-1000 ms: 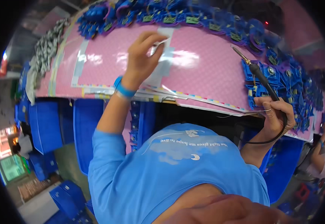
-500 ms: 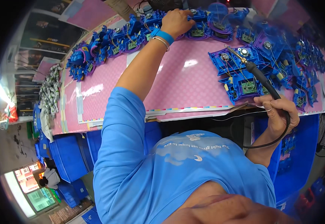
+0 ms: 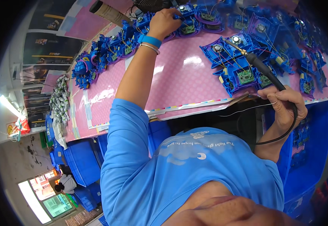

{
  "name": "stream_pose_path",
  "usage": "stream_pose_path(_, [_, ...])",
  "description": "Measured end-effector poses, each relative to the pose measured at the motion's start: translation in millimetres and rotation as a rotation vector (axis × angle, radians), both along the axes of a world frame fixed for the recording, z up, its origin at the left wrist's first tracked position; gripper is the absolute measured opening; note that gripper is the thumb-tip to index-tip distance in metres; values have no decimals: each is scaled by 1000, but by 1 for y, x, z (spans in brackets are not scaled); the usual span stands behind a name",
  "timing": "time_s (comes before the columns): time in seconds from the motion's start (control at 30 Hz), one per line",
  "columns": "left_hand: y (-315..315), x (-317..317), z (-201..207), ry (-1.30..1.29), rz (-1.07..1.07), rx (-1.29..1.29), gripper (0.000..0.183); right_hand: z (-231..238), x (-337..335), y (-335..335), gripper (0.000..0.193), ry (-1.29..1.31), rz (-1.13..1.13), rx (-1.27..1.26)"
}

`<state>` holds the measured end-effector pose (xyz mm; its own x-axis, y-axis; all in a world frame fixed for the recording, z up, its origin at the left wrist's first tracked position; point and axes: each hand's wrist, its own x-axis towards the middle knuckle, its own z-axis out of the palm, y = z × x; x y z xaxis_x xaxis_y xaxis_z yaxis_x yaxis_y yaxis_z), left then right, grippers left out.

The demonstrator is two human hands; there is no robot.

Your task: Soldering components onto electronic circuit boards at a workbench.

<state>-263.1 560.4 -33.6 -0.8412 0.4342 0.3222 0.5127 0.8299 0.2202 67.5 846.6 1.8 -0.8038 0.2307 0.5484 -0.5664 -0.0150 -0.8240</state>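
My left hand (image 3: pixel 166 23) reaches to the far row and closes its fingers on the edge of a blue plastic housing; its fingertips are partly hidden. Beside it sits an open blue housing (image 3: pixel 189 29) with a green circuit board. My right hand (image 3: pixel 289 107), near the table's front edge, holds a soldering iron (image 3: pixel 262 66) with a black handle. The iron points up and left over a near group of blue housings (image 3: pixel 228 56) with round speakers, boards and thin wires. A thin silvery solder wire (image 3: pixel 243 110) trails from the same hand's fingers.
Pink patterned sheeting covers the table (image 3: pixel 171 83). More blue housings (image 3: pixel 88 67) line its far left, and others crowd the right. Grey-white bundles (image 3: pixel 60 100) lie past the left end. Blue bins (image 3: pixel 83 160) stand below. A brown cylinder (image 3: pixel 107 13) lies at the back.
The whole view has shifted slightly, with the table's far side sliding left. My left hand stays at the far row, a little further left; my right hand still holds the iron and wire.
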Motion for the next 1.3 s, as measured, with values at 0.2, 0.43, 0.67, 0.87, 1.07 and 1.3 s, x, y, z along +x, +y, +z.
stream_pose_path(0.2, [5, 11, 7, 85, 18, -32, 27, -5, 6, 15, 19, 33, 29, 66])
stream_pose_path(0.43, [-20, 20, 5, 85, -49, -23, 24, -10, 7, 11, 20, 68, 59, 28])
stream_pose_path(0.67, [-31, 113, 14, 113, -359, 34, 16, -18, 14, 29, 22, 85, 15, 85])
stream_pose_path(0.87, [-87, 206, 63, 66, -296, 229, 21, -12, 8, 24, 19, 83, 93, 125])
stream_pose_path(1.07, [-224, 345, 105, 111, 208, 419, 23, -14, -17, 18, 18, 147, 231, 159])
stream_pose_path(1.3, [-379, 533, -48, -170, 1208, 491, 21, 3, -55, -5, 12, 281, 184, 367])
